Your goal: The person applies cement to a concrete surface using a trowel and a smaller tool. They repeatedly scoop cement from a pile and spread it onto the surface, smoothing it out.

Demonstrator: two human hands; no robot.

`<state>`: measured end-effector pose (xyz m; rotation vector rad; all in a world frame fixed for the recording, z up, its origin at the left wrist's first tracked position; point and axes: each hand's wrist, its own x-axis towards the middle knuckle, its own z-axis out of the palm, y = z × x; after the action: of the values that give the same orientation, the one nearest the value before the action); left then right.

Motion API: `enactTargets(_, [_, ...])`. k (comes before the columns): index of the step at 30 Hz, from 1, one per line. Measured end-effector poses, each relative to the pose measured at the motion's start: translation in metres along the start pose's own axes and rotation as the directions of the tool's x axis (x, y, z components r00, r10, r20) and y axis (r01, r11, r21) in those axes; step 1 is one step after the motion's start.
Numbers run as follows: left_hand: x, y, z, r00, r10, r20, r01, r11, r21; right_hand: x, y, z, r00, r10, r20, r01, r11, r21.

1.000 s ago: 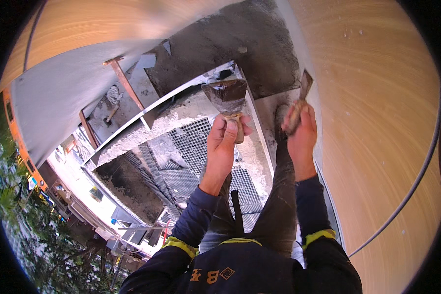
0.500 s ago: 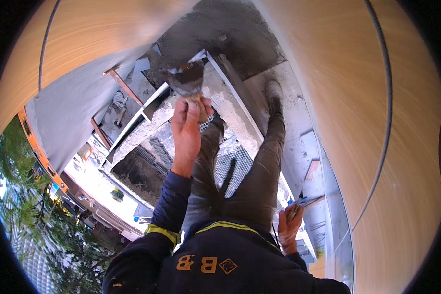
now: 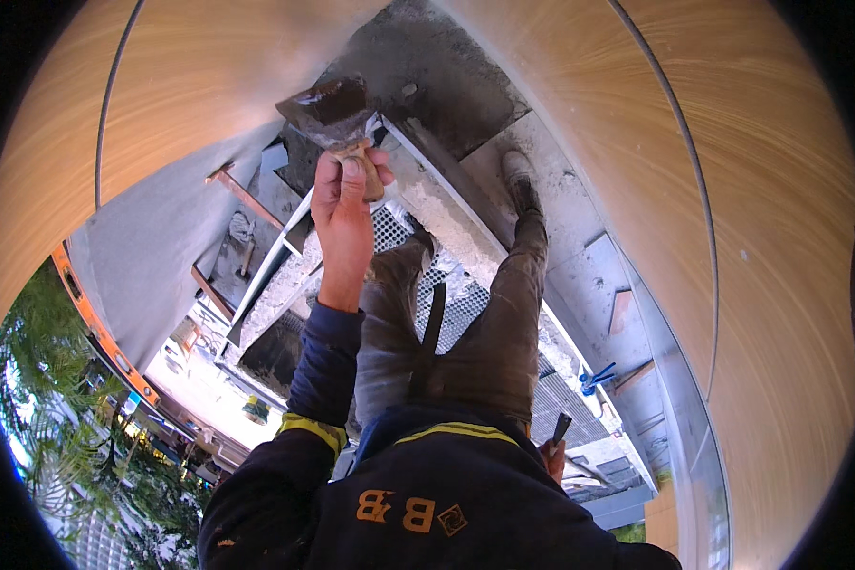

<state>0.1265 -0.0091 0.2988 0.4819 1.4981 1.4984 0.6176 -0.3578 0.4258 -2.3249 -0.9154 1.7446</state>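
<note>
My left hand (image 3: 350, 204) is closed on the wooden handle of a wide putty knife (image 3: 327, 112), raised at upper centre with dark material on its blade. My right hand (image 3: 552, 461), low beside my right thigh and partly hidden by my dark jacket, grips a narrow dark tool (image 3: 560, 432). Below me is a white-edged frame (image 3: 446, 190) holding perforated mesh panels (image 3: 446, 296) and rough grey material. My left leg reaches over the mesh, and my right shoe (image 3: 519, 180) stands on grey tiles outside the frame.
Curved beige panels (image 3: 731, 190) rise on both sides, with hanging cables. At left are a brown wooden brace (image 3: 256, 199), a hammer (image 3: 247, 258), an orange level (image 3: 104, 332) and foliage (image 3: 57, 437). A blue tool (image 3: 595, 378) lies on the frame's right side.
My left hand has lifted the putty knife up and to the left. My right hand has dropped from chest height to beside my thigh, partly behind my body.
</note>
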Motion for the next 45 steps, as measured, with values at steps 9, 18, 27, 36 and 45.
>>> enactTargets(9, [-0.001,-0.026,-0.034,0.993,0.034,-0.115,-0.030,0.999,0.036,0.025,-0.087,-0.055,0.916,0.240,-0.321,-0.229,0.971,0.072])
enactTargets(18, [0.009,-0.089,-0.040,0.950,0.056,-0.308,-0.052,0.998,0.020,0.281,-0.374,0.147,0.834,-0.313,0.455,0.201,0.939,0.278])
enactTargets(27, [-0.030,-0.114,-0.019,0.910,-0.024,-0.413,0.033,0.999,0.013,0.291,-0.403,0.240,0.703,-0.364,0.611,0.413,0.908,0.066])
enactTargets(36, [-0.049,-0.115,0.005,0.890,0.097,-0.446,0.092,0.919,0.383,0.310,-0.410,0.249,0.670,-0.410,0.619,0.512,0.859,0.015])
enactTargets(45, [-0.056,-0.137,-0.042,0.945,-0.093,-0.314,0.137,0.983,0.119,0.357,-0.443,0.215,0.263,-0.623,0.736,0.884,0.462,0.076])
